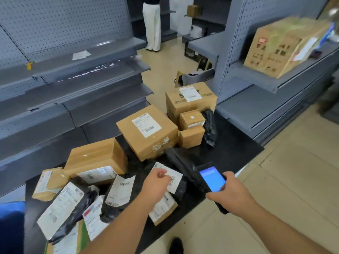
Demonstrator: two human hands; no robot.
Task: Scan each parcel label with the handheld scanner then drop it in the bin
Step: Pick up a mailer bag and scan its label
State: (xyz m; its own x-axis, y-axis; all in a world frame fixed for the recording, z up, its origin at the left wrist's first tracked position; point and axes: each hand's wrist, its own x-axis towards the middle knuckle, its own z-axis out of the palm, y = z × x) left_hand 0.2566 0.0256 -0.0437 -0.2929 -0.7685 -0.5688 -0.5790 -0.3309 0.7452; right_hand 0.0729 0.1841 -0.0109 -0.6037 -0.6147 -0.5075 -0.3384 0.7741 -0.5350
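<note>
A black table [234, 143] carries several cardboard boxes and black plastic mailers with white labels. My left hand [156, 186] is over a black mailer [178, 187] near the front edge, fingers curled and pinching its white label [174, 176]. My right hand [231, 193] grips the black handheld scanner [211, 178], whose blue screen is lit; its head points toward that label from the right. A blue bin [11, 222] shows at the lower left edge, mostly out of frame.
Grey pegboard shelving [73, 74] stands behind the table and another shelf unit [256, 99] to the right, holding a large box [282, 46]. A person in white trousers [151, 24] stands down the aisle. My shoe [176, 245] is on the tiled floor.
</note>
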